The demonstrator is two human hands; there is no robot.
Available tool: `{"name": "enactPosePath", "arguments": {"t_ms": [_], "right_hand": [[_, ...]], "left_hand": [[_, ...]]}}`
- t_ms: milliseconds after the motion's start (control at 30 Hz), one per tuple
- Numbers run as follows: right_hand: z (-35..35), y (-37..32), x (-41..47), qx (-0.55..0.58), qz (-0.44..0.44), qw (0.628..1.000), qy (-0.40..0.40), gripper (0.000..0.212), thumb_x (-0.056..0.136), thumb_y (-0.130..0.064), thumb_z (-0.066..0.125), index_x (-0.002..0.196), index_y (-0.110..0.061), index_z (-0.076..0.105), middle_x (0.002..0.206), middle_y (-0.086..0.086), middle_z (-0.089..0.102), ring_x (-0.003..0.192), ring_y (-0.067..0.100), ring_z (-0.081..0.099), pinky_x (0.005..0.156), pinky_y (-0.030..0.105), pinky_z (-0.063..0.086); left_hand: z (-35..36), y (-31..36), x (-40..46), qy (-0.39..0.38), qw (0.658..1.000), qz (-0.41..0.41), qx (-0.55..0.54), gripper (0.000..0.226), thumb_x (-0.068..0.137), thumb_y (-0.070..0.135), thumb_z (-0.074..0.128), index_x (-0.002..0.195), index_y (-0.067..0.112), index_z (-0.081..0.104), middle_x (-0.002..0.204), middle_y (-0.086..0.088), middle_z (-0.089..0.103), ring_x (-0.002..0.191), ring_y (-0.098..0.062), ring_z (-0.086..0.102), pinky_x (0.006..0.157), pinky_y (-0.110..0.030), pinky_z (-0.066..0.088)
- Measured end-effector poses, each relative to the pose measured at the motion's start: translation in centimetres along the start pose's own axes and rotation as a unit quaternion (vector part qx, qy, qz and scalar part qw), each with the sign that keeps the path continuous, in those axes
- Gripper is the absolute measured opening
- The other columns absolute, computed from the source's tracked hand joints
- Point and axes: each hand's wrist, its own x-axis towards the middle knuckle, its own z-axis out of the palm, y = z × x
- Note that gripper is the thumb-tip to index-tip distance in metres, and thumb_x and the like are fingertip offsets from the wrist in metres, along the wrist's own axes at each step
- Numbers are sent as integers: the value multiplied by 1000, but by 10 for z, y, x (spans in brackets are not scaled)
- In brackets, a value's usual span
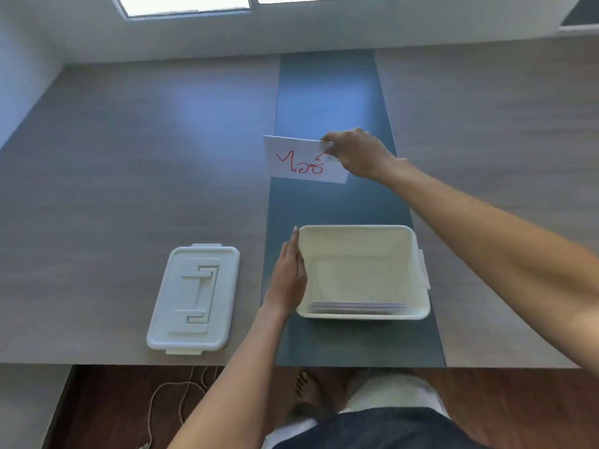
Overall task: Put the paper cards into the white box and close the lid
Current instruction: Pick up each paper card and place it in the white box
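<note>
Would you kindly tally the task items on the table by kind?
White box: 1
Lid: 1
Paper card in the right hand: 1
Paper cards in the box: a stack, number unclear
Total: 3, plus the stack

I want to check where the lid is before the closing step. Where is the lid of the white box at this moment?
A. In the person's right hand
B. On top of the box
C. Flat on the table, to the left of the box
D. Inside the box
C: the lid lies flat on the table, left of the open white box, while the right hand holds a paper card.
</note>
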Motion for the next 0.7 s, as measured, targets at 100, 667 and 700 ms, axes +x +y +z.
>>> {"name": "enactPosePath", "arguments": {"t_ms": [100,667,700], "right_hand": [[-19,3,-34,26,0,1000,14,32,101,-29,48,129,-28,63,118,8,72,105,39,65,89,47,52],[-2,20,-202,167,97,966,-174,33,102,-26,52,131,-37,63,132,-8,64,117,11,57,97,25,43],[9,22,-206,169,102,962,-189,33,102,-25,51,131,-37,63,135,-10,62,123,11,55,104,27,42]], "left_hand": [[0,-3,1,2,1000,10,2,49,107,19,26,156,20,20,128,10,44,109,3,43,86,5,25],[2,-11,5,-8,1000,26,0,49,108,23,25,156,19,20,130,8,41,111,6,39,97,-15,30],[2,-10,5,-10,1000,26,-1,49,108,24,25,156,19,19,130,8,41,112,4,39,98,-15,30]]}}
